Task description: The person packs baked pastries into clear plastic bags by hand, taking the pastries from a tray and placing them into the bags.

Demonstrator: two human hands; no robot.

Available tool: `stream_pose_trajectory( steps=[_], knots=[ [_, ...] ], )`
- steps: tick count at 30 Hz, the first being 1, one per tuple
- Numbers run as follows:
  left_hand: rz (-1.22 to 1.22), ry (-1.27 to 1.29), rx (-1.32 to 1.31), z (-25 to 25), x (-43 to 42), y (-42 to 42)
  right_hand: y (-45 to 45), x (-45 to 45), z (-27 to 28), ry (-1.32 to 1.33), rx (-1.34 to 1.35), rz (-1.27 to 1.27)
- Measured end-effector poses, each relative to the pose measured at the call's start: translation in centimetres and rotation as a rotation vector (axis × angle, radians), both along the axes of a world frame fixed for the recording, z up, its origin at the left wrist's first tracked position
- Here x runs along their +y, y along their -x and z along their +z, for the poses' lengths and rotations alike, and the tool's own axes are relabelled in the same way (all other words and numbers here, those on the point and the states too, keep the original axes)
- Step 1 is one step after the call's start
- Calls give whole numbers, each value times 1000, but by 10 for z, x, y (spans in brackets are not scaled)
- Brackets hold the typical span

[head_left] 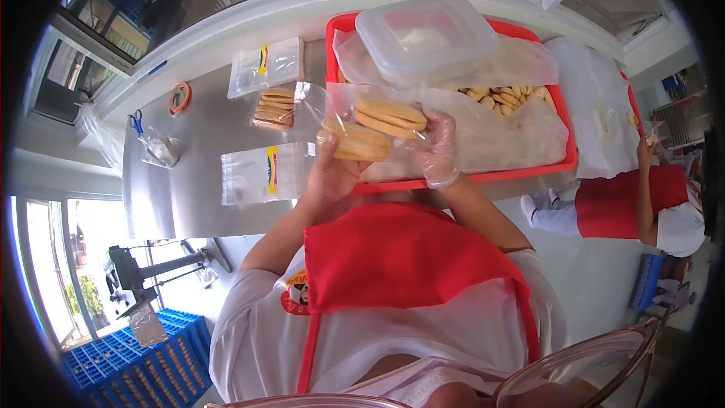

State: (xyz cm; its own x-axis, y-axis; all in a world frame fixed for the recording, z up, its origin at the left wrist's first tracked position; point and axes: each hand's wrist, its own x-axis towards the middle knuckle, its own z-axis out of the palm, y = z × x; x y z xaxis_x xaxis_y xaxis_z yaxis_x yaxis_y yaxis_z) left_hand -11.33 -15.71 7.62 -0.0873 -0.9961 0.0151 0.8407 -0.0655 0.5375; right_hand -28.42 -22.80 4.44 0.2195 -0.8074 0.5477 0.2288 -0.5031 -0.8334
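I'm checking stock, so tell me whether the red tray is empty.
Red tray: not empty; finger-shaped pieces show between its liner sheets.

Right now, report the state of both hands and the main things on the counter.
Left hand, bare, holding bagged biscuits
Right hand, gloved, touching upper biscuits
Counter bag, biscuits inside, closure unclear
Printed bags, flat
Red tray, partly covered by sheet
Translucent tub, resting over red tray
Tape roll, lying flat
Scissors, blades hidden, opening unclear

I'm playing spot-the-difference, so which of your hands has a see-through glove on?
The right hand: crinkly clear plastic covers it to the wrist, while the left hand looks bare.
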Motion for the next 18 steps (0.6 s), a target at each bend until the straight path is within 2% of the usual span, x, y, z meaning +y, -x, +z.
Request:
stream_pose_trajectory(
  steps=[3, 6, 9, 12, 15, 18],
  knots=[
    [-72, 39, 75, -3, -6, 5, 1, -7, 8, 273, 246, -164],
    [-90, 33, 99, -6, -7, 11, -3, -16, 25, 92, 33, 16],
    [-63, -68, 84, -9, -7, 17, -1, -21, 24, -208, -158, 272],
    [-57, -113, 26, -15, -5, 20, 5, -23, 23, -31, 40, 187],
    [-47, -156, 1, -12, 0, 22, 17, -26, 37, 530, 400, -31],
    [-54, -244, 13, -14, 3, 23, 17, -25, 31, 683, 476, -53]
  ],
)
